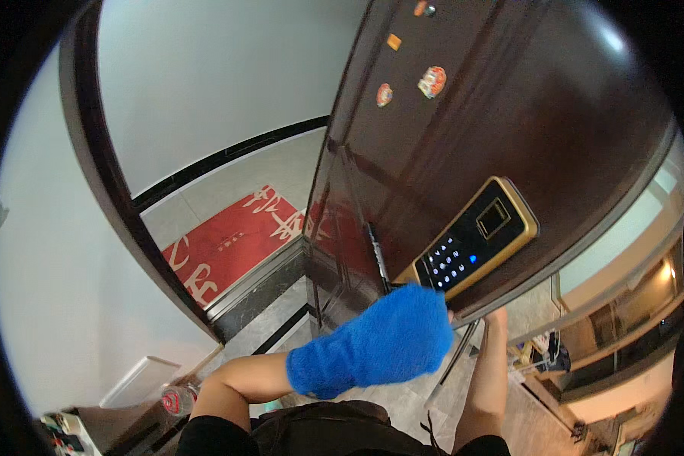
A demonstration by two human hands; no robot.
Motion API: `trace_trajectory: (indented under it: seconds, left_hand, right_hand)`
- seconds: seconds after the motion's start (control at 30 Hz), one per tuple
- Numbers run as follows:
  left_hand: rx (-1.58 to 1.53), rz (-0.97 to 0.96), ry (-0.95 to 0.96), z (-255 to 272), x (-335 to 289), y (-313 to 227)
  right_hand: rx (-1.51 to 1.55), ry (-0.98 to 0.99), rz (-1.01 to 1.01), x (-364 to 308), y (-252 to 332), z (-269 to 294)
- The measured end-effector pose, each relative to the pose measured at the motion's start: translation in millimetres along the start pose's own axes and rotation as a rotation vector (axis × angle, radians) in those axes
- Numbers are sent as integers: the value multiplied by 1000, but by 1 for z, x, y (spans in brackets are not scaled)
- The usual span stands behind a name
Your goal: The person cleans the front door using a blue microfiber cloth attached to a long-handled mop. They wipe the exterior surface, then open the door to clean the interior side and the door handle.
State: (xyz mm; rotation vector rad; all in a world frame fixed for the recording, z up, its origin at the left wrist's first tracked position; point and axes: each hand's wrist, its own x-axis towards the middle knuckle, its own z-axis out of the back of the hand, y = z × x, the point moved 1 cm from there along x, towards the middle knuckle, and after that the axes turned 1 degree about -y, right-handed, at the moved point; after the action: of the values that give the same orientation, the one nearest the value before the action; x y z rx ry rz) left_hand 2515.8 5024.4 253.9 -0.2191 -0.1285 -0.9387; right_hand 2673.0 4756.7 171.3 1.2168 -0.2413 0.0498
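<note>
A fluffy blue mitt [372,342] covers my left hand [414,323] entirely, so its fingers do not show. The mitt lies against the lower end of a gold-edged black keypad lock [501,216], whose digits and one blue button are lit. This lock is on a dark brown door [585,129] that stands open. My right hand [496,319], bare, is at the door's near edge and seems to grip it. Most of its fingers are hidden; a bit of skin shows beside the mitt.
Several small magnets [432,82] stick to the door's upper part. Past the doorway lies a red mat [239,243] with pale lettering. A white wall [45,243] and dark frame [99,144] border the opening. At the lower left, a clear bottle [176,400] stands near a brown cabinet.
</note>
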Motion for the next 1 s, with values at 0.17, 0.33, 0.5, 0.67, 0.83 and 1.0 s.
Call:
trace_trajectory:
  seconds: [0.17,0.33,0.5,0.67,0.83,1.0]
  left_hand:
    - [-555,-481,-457,-48,-59,-5]
    - [-584,69,-558,65,-3,32]
    - [18,59,-934,28,22,56]
    - [-266,71,-718,-49,-19,83]
    - [-351,267,-883,-67,-16,92]
    - [-187,191,-985,-67,-3,101]
  right_hand:
    - [151,9,-19,5,6,-5]
    - [209,-18,-41,10,-1,-7]
    - [247,-43,-36,7,1,-7]
    - [250,-105,-45,-6,-4,5]
    - [-92,-74,-119,-41,36,16]
    - [83,-83,2,-76,27,22]
